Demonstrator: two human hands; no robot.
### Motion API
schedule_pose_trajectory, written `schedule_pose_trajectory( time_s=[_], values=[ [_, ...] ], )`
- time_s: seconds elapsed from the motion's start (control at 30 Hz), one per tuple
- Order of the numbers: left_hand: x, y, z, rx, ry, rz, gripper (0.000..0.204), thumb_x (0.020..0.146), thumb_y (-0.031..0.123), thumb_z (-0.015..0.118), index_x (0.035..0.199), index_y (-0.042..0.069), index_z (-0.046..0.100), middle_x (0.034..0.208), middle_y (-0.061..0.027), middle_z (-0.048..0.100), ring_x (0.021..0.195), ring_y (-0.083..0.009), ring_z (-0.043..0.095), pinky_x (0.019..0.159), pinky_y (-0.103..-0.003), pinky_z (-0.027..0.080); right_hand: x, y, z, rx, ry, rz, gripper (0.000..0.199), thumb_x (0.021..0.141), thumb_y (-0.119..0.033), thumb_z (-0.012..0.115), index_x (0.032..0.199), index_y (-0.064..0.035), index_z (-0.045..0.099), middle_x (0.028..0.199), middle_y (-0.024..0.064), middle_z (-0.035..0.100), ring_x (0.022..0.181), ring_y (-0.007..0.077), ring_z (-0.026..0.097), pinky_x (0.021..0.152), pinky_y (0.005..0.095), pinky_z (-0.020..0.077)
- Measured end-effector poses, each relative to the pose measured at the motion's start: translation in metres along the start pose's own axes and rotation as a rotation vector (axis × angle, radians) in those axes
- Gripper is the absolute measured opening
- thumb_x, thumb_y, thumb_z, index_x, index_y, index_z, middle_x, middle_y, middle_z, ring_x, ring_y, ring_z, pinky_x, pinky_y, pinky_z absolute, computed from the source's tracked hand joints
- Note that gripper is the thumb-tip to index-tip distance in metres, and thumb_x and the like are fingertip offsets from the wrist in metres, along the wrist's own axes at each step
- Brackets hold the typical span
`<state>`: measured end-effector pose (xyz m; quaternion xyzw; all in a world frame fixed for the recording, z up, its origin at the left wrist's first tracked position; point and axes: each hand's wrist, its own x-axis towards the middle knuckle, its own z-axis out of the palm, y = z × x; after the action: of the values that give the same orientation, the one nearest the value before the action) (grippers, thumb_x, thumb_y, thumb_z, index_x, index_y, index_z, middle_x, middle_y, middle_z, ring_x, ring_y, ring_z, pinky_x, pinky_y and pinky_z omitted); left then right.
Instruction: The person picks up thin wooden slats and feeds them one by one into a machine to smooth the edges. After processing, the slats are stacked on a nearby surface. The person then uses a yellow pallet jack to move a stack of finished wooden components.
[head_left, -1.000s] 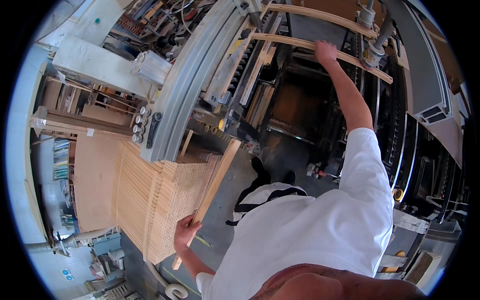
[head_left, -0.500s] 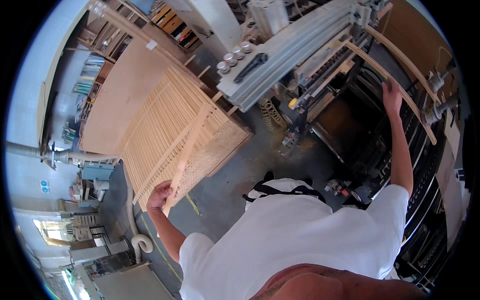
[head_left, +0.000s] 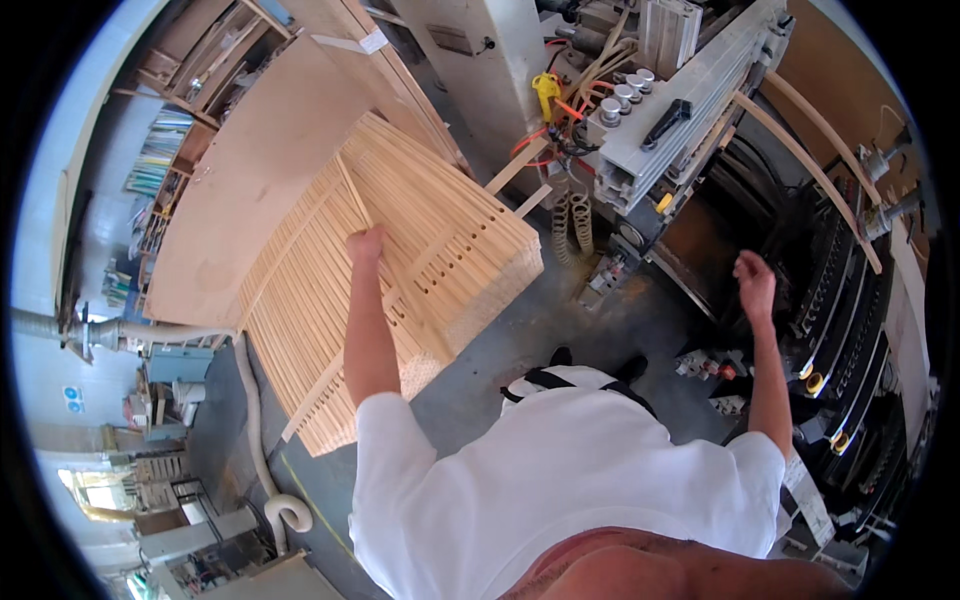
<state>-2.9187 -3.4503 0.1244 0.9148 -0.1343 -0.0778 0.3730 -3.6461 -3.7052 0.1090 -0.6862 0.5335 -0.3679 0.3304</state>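
Observation:
My left hand (head_left: pixel 366 243) is closed around a long, narrow wooden strip (head_left: pixel 354 192) that lies slanted over a big stack of similar wooden strips (head_left: pixel 310 275). The held strip runs from the far side of the stack down toward its near edge, and my hand covers part of it. Dark holes show along several strips in the stack. To the right, my right hand (head_left: pixel 756 284) is in the air with fingers curled and nothing visible in them. It is apart from two wooden strips (head_left: pixel 812 165) that rest on the machine (head_left: pixel 835 300).
A metal beam (head_left: pixel 690 110) with round knobs and a black handle extends over the machine. Coiled air hoses (head_left: pixel 572 220) hang between stack and machine. A large wooden panel (head_left: pixel 240 185) stands behind the stack. A pale flexible duct (head_left: pixel 255 430) runs along the floor at left.
My left hand has moved forward and right over the stack, the strip with it now lying farther across. My right hand has left the strip on the machine and drawn back toward me.

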Motion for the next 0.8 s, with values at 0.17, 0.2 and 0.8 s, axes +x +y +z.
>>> schedule_pose_trajectory(
  time_s=[0.17,0.2,0.8],
  values=[
    [0.02,0.092,0.07,0.093,-0.201,-0.049,0.037,0.077,0.033,0.065,0.073,-0.003,0.07,0.072,-0.0179,0.069,0.067,-0.0259,0.069,0.066,-0.034,0.055,-0.098,-0.003,-0.003,-0.04,0.004,0.221,0.025,0.089,-0.008,0.062,0.111,0.0031,0.065,0.087,0.0073,0.068,0.081,0.0136,0.064,0.078,0.0266,0.0502],
    [0.021,0.098,0.078,0.025,-0.218,-0.067,0.038,0.077,0.035,0.065,0.071,-0.002,0.07,0.072,-0.0176,0.07,0.068,-0.0256,0.069,0.068,-0.035,0.055,-0.109,-0.003,-0.006,-0.051,0.021,0.234,0.025,0.089,-0.008,0.062,0.112,0.0031,0.064,0.086,0.007,0.068,0.08,0.0133,0.063,0.077,0.0266,0.0502],
    [-0.19,0.01,0.1,0.182,-0.302,1.299,0.063,0.083,0.034,0.07,0.131,-0.001,0.049,0.139,-0.0324,0.04,0.135,-0.0462,0.03,0.113,-0.055,0.022,-0.293,-0.012,-0.001,-0.13,0.133,0.466,0.028,0.09,-0.016,0.062,0.114,-0.0043,0.066,0.102,0.0133,0.07,0.093,0.0236,0.067,0.083,0.0359,0.0521]
  ],
)
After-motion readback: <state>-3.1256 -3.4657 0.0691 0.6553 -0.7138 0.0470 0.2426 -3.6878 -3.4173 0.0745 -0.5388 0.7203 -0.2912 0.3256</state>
